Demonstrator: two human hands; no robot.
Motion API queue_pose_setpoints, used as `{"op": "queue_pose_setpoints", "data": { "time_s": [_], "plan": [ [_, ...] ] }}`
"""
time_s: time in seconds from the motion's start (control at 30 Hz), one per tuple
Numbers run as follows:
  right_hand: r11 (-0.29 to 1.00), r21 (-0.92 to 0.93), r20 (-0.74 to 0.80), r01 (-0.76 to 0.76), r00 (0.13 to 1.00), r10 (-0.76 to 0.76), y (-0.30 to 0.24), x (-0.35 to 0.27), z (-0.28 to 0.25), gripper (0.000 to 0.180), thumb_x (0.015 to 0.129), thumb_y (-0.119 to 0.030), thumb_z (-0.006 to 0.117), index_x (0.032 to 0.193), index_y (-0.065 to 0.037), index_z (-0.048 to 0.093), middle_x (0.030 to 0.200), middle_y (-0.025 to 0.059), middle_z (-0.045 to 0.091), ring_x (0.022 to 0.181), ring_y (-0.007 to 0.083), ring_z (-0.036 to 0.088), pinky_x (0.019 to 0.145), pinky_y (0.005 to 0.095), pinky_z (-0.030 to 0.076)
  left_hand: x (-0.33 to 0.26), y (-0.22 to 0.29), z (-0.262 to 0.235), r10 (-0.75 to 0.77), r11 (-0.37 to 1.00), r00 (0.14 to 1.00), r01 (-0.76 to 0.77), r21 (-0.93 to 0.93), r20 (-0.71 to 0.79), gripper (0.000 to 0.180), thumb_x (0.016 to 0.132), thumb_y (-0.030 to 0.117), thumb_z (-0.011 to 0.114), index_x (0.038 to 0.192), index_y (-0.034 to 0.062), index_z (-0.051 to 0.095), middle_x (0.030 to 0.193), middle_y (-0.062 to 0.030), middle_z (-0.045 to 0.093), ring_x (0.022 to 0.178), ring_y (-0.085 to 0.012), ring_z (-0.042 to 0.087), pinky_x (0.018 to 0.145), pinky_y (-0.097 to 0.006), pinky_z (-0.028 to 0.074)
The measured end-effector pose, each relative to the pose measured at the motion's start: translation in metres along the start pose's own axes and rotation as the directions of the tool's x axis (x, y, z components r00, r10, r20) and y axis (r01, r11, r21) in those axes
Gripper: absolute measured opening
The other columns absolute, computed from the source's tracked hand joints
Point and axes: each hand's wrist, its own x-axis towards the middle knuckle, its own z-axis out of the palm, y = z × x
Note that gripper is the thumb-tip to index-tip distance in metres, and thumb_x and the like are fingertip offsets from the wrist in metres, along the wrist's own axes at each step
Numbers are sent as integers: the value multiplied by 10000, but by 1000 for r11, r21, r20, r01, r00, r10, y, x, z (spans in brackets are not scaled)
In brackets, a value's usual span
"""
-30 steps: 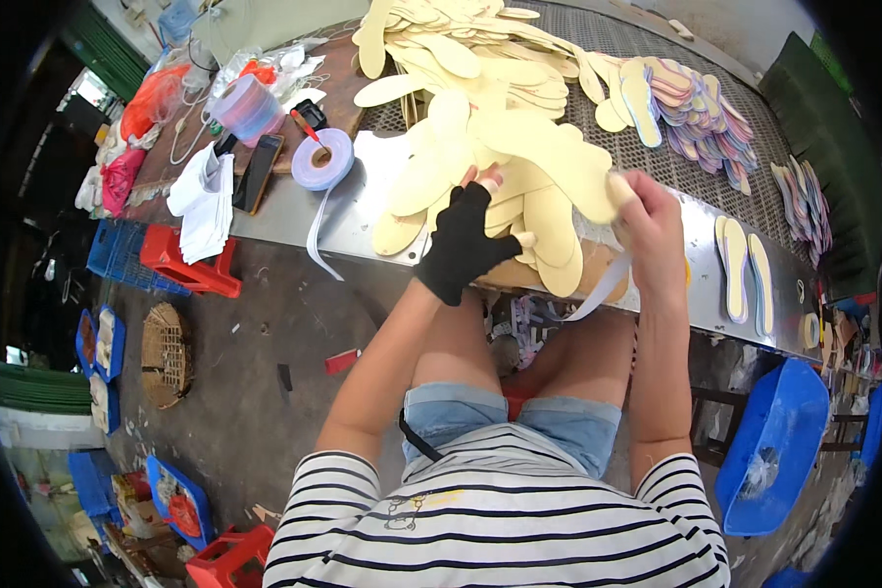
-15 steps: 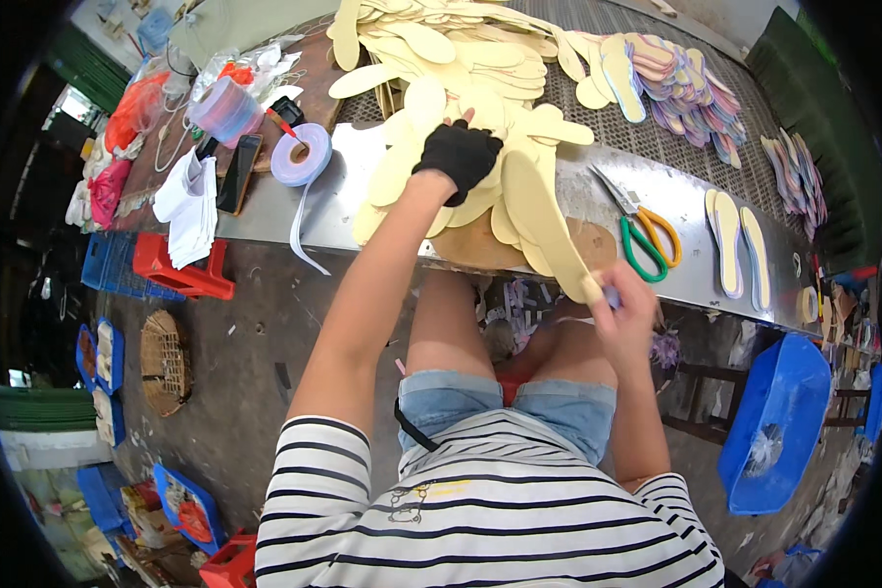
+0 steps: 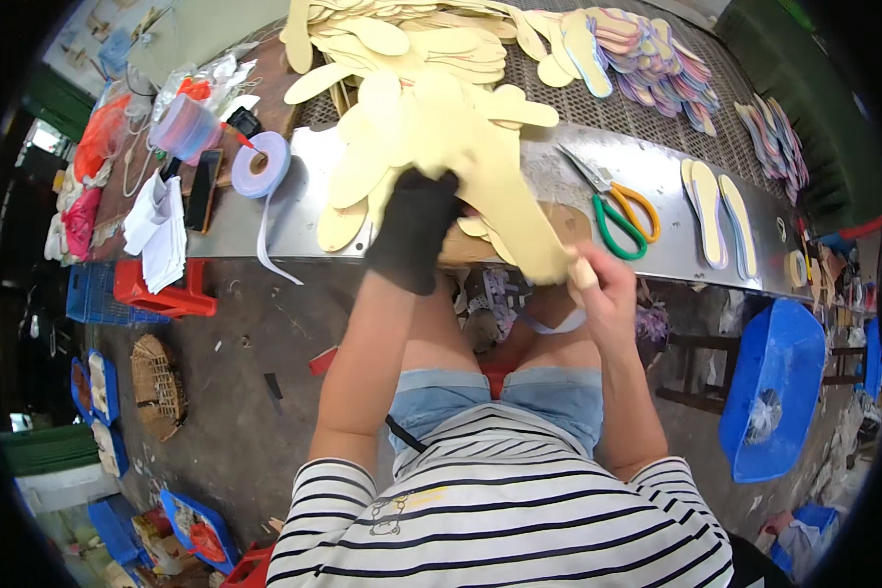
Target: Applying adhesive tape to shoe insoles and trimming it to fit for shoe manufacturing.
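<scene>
A pale yellow insole [image 3: 514, 220] slants over the near edge of the metal table. Its lower end is pinched between the thumb and fingers of my right hand [image 3: 608, 289], and a pale strip [image 3: 557, 321] shows just under that hand. My left hand [image 3: 414, 220], in a black fingerless glove, lies along the insole's left side. Its fingers are smeared by motion over the upper part, so their grip is not clear. Behind both hands spreads a heap of loose yellow insoles [image 3: 377, 103]. Scissors [image 3: 622, 201] with green and orange handles lie to the right.
Left on the table are a tape roll [image 3: 261, 165], a phone [image 3: 204, 189] and white papers [image 3: 159, 225]. Finished-looking insoles [image 3: 706, 211] lie at right, with patterned stacks [image 3: 647, 69] behind. A blue tub [image 3: 774, 392] and a red stool [image 3: 167, 286] stand below table height.
My left hand has drawn back toward me from the heap to the held insole's left side. My right hand keeps its pinch on the insole's end. The whole view has shifted slightly.
</scene>
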Motion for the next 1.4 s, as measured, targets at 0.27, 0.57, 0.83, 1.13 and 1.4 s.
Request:
{"op": "queue_pose_setpoints", "data": {
  "time_s": [0.27,0.57,0.83,1.13,1.4],
  "plan": [
    [461,875,135,-143,990,52,-32,44,-11,725,910,-547,305,1363,19,285,1125,64,491,809,147,445,651,266,366,-57,59,-27,68,990,836,-123,-64,-545,625,769,335,651,1223,-20,410,1067,-122,525,904,-219,552,799,-367,468],
    [209,957,242,-202,952,-186,-43,39,0,890,820,-691,336,1435,-85,119,1269,39,412,962,204,420,735,356,358,-84,53,-12,-137,967,948,64,248,287,343,741,62,630,1071,-6,566,1044,-90,609,783,-136,592,720,-265,484],
    [149,975,192,-164,961,-197,-49,31,14,1059,698,-795,409,1425,-74,139,1271,73,433,1011,257,417,746,396,374,-74,66,109,138,733,720,-536,419,680,164,686,197,677,783,82,611,1210,-122,510,568,-227,575,445,-347,440],
    [220,962,208,-163,957,-201,-47,23,11,1154,639,-874,310,1388,0,238,1298,73,337,994,225,371,777,380,379,-66,68,122,50,655,731,-539,530,681,169,644,193,674,742,98,575,961,-66,523,663,-222,599,481,-372,466],
    [149,968,232,-202,946,-226,-42,23,13,1024,717,-800,368,1421,-91,146,1265,85,452,1023,259,415,755,412,372,-68,60,120,144,641,731,-582,500,667,181,654,193,675,775,99,579,897,-59,523,709,-213,588,479,-361,461]
  ]
}}
